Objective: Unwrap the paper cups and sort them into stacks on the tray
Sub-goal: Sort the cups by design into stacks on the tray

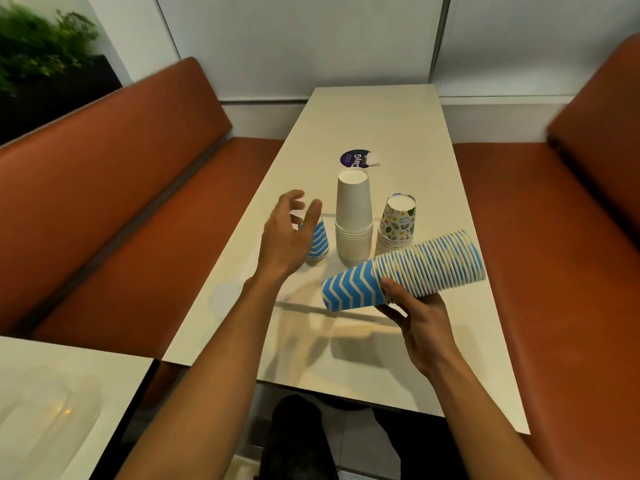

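Warm, fairly dim indoor light falls from above and the far side, so the arms [214, 358] and the blue stack [405, 271] throw soft shadows onto the near part of the bench [381, 126]. A pale sheen sits near its left edge. The plant [38, 39] and the left hand [287, 233] are motion-blurred. Wide-angle distortion curves the walls [311, 46] and seats [104, 188] at the edges.

A round purple label [356, 158] on the counter [381, 116], at 12 o'clock from the white cup stack [354, 220], reads "ClayG"; its smaller print is illegible.
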